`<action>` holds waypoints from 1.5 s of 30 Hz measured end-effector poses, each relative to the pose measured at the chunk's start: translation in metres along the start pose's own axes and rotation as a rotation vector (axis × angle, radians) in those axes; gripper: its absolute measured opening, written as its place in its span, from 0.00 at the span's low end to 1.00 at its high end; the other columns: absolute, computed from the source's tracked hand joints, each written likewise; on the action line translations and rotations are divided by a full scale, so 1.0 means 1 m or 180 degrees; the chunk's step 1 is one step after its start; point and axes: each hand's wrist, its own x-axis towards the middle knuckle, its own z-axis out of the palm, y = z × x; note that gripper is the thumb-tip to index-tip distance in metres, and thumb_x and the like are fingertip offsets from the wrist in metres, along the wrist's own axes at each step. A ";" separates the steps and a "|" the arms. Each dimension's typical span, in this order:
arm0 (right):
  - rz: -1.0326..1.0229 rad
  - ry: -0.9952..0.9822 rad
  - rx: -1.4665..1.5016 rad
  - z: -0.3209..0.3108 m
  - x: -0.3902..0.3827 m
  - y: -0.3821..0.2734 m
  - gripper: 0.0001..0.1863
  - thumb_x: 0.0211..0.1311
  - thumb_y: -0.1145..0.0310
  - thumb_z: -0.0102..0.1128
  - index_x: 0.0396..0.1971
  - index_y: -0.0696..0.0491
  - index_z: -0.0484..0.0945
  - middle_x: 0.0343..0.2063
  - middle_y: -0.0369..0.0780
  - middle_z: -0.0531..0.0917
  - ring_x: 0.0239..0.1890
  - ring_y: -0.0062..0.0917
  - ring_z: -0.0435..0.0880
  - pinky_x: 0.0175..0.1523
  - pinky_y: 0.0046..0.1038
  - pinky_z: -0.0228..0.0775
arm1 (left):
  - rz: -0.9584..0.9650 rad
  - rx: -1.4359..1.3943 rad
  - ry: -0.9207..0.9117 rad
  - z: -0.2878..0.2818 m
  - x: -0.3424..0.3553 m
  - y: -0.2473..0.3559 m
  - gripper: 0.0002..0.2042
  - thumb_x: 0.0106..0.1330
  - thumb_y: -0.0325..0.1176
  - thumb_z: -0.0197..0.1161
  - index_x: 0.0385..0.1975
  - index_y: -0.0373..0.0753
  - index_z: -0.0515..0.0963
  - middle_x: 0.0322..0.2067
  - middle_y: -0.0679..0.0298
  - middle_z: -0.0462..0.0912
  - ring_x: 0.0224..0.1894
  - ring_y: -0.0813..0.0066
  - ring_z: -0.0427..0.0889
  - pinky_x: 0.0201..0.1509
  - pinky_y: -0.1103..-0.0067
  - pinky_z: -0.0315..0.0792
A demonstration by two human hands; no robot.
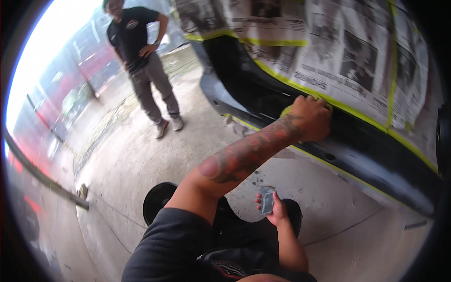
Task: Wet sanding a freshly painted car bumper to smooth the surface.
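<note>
Panel [364,157] slants lengthwise from upper centre to lower right; nearer left hand [312,119] curls round a sponge [286,111] against it; right hand [278,214] grips a grey pad [267,201].

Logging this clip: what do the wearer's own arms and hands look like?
The left forearm carries a large dark and red tattoo, below a short dark sleeve. The right forearm is bare, with no marking visible. Neither the left hand nor the right hand wears a glove.

The panel [357,155] is black and grey, the pad [286,111] yellow-green, the small block [267,203] grey.
</note>
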 end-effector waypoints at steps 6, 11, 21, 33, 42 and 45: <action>0.0129 0.0076 0.0234 0.022 -0.001 0.007 0.27 0.78 0.46 0.42 0.67 0.45 0.67 0.52 0.46 0.82 0.49 0.39 0.83 0.49 0.43 0.77 | -0.0796 -0.0082 0.0159 -0.009 -0.037 -0.078 0.21 0.74 0.50 0.48 0.35 0.42 0.85 0.43 0.55 0.86 0.47 0.55 0.85 0.53 0.63 0.79; 0.0099 0.0097 0.0460 0.028 0.008 0.003 0.26 0.76 0.45 0.39 0.65 0.41 0.70 0.54 0.44 0.82 0.51 0.40 0.83 0.49 0.45 0.77 | -0.1675 -0.0567 0.1394 0.007 -0.117 -0.112 0.16 0.60 0.48 0.66 0.29 0.39 0.84 0.35 0.53 0.82 0.40 0.49 0.83 0.44 0.61 0.80; 0.0589 -0.0116 -0.1363 0.055 0.092 0.033 0.21 0.78 0.50 0.46 0.57 0.51 0.73 0.45 0.41 0.83 0.39 0.31 0.85 0.37 0.35 0.79 | -0.3422 -0.2288 -0.0277 0.151 -0.283 -0.082 0.21 0.54 0.48 0.65 0.40 0.37 0.84 0.36 0.47 0.86 0.41 0.44 0.85 0.47 0.59 0.79; -0.2768 -0.0324 -0.6777 0.259 -0.030 -0.196 0.30 0.60 0.72 0.58 0.65 0.57 0.70 0.62 0.49 0.70 0.66 0.45 0.69 0.71 0.42 0.57 | -0.4145 -0.2853 0.1183 0.141 -0.321 -0.158 0.21 0.54 0.43 0.64 0.44 0.39 0.85 0.39 0.52 0.88 0.43 0.52 0.87 0.50 0.64 0.79; -0.2499 0.1007 -0.7953 0.225 -0.047 -0.285 0.26 0.62 0.65 0.63 0.61 0.56 0.76 0.59 0.47 0.74 0.63 0.45 0.71 0.67 0.42 0.60 | -0.3965 -0.2266 0.0104 0.158 -0.296 -0.146 0.19 0.55 0.42 0.65 0.45 0.42 0.86 0.37 0.49 0.88 0.43 0.50 0.88 0.49 0.64 0.80; -0.2816 0.0541 -0.8181 0.244 -0.024 -0.281 0.25 0.66 0.62 0.60 0.61 0.54 0.76 0.57 0.43 0.75 0.61 0.40 0.73 0.63 0.41 0.64 | -0.3808 -0.2346 0.0093 0.160 -0.324 -0.170 0.21 0.55 0.40 0.64 0.45 0.32 0.84 0.34 0.42 0.86 0.39 0.48 0.88 0.46 0.63 0.80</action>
